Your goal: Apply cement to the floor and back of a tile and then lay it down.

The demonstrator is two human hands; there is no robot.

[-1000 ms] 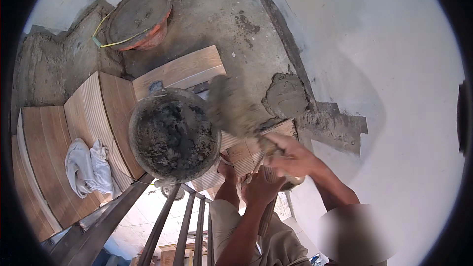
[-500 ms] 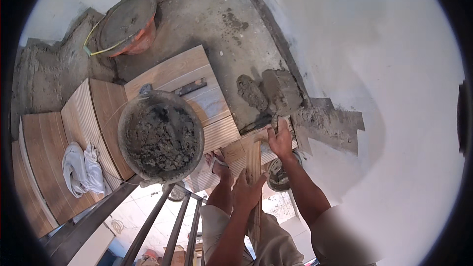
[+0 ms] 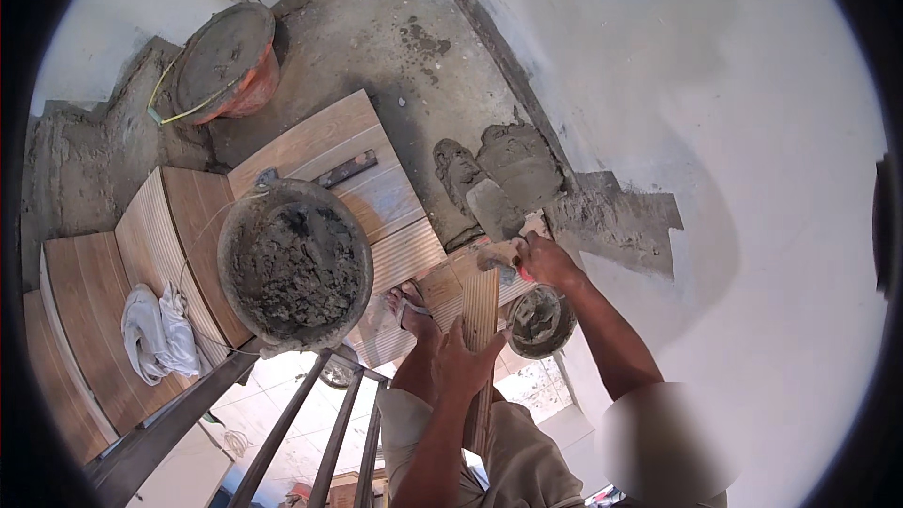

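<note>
My right hand point(image 3: 550, 261) grips a mortar-caked trowel point(image 3: 494, 205) whose blade rests at the near edge of wet grey mortar point(image 3: 522, 162) spread on the concrete landing, with a second lump point(image 3: 456, 169) at its left. My left hand point(image 3: 463, 367) is wrapped round a long, narrow grooved strip of wood-look tile point(image 3: 481, 306), held upright in front of my legs. Left of my hands stands a large bucket point(image 3: 293, 263) of dark, lumpy mortar; a smaller bucket point(image 3: 538, 325) with mortar sits below my right hand.
Tiled steps point(image 3: 80, 320) on the left carry a white cloth point(image 3: 160, 339). An orange bucket point(image 3: 245, 89) of grey mix stands at the back. A flat dark bar point(image 3: 346, 169) lies on the laid tiles. Metal railing point(image 3: 292, 419) runs below left; a white wall point(image 3: 743, 179) rises right.
The trowel came down onto the landing, leaving a new lump beside the mortar patch, then drew back toward me. My left hand moved lower with the strip. The view shifted slightly.
</note>
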